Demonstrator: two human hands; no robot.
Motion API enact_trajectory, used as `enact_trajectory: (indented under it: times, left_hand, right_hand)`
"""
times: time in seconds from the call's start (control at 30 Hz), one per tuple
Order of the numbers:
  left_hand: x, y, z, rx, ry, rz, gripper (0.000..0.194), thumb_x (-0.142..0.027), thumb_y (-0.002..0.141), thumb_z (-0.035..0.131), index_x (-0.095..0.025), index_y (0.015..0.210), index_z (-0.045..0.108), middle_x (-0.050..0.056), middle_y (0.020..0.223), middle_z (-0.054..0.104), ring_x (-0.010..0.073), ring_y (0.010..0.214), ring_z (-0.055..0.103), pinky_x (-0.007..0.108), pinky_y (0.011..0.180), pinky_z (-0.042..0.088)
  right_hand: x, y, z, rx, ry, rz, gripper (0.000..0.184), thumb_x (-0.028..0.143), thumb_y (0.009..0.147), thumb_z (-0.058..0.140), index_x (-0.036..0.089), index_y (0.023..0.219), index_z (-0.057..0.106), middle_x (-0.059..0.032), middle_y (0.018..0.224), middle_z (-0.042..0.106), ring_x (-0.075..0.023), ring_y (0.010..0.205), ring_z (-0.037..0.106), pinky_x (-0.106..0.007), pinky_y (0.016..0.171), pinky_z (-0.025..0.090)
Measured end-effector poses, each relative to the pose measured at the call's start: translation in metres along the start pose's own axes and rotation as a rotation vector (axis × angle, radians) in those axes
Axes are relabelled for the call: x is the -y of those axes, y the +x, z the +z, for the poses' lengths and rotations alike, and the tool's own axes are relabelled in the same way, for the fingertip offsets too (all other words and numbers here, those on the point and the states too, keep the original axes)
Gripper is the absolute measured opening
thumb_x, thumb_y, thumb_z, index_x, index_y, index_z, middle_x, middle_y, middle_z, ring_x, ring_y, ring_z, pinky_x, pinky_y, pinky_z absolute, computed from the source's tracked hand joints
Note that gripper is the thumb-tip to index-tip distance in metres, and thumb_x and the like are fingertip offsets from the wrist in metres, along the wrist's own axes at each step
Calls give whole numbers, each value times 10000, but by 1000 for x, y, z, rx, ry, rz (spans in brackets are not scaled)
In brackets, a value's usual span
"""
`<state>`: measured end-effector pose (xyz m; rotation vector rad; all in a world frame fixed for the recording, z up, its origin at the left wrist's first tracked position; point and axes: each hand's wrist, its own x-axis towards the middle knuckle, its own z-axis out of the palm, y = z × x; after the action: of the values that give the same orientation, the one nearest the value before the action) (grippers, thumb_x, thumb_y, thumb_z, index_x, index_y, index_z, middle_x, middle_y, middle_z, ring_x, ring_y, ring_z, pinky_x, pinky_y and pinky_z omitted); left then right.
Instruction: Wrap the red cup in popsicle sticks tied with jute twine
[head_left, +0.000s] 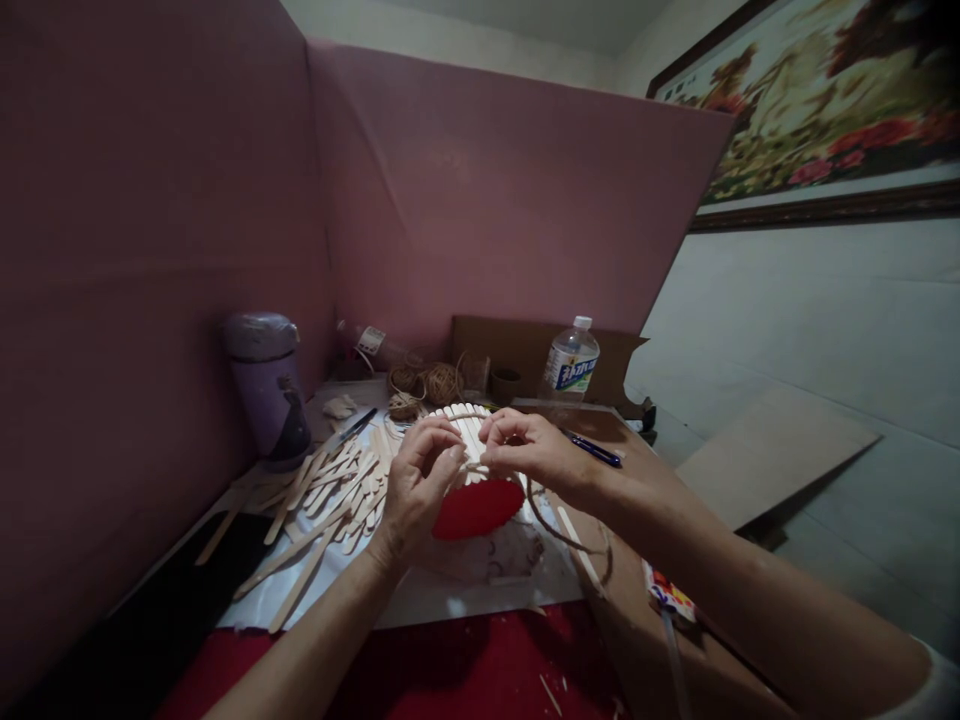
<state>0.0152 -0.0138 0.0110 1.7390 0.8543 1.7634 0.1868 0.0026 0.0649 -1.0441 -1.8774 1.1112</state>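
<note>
Between my hands is a craft piece of pale wooden craft sticks [471, 434] standing side by side around a round red base [480, 510], tilted so that the red faces me. Twine [475, 467] runs across the sticks near the red base, and another strand crosses near their far ends. My left hand [426, 475] is closed, its thumb and fingers pinching the twine at the piece's left side. On the right side, my right hand [525, 445] pinches the twine too, fingertips pressed to the sticks. A loose twine tail hangs below my right hand. The fingers partly hide the sticks.
Loose craft sticks [330, 490] lie piled on white paper at left, beside a purple tumbler [270, 390]. Behind are twine balls [441, 383] and a clear bottle [572, 362]. A dark pen [596, 449] lies at right. Pink panels [495, 200] wall the back and left.
</note>
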Motion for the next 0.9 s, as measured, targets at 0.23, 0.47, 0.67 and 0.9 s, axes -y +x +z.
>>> enact_trajectory:
  times: [0.23, 0.47, 0.67, 0.9]
  left_hand:
    - [2, 0, 1, 10, 38, -11, 188, -240, 878, 531, -197, 720, 623, 46, 921, 554, 195, 936, 519, 332, 878, 384]
    - [2, 0, 0, 6, 74, -5, 145, -260, 836, 581, -204, 705, 608, 44, 904, 552, 211, 931, 517, 362, 888, 376]
    - [0, 1, 2, -15, 90, 23, 95, -224, 787, 614, -211, 694, 603, 35, 876, 564, 210, 922, 520, 354, 870, 387]
    - [-5, 2, 1, -32, 153, 28, 112, -223, 774, 620, -209, 664, 604, 28, 837, 571, 200, 871, 523, 332, 817, 410]
  right_hand:
    - [3, 1, 3, -5, -2, 3, 153, 246, 691, 673, 152, 590, 606, -58, 1001, 576, -142, 796, 541, -299, 726, 465]
    - [-3, 2, 0, -8, -19, -9, 155, 248, 713, 676, 159, 603, 614, -51, 1009, 599, -150, 845, 567, -306, 767, 457]
    - [-12, 3, -2, -62, -89, -51, 133, 264, 725, 691, 186, 629, 642, -36, 975, 642, -188, 914, 586, -319, 796, 462]
    - [-5, 5, -8, -30, -147, 17, 183, 355, 733, 707, 199, 669, 637, -22, 696, 607, -179, 702, 554, -306, 622, 414]
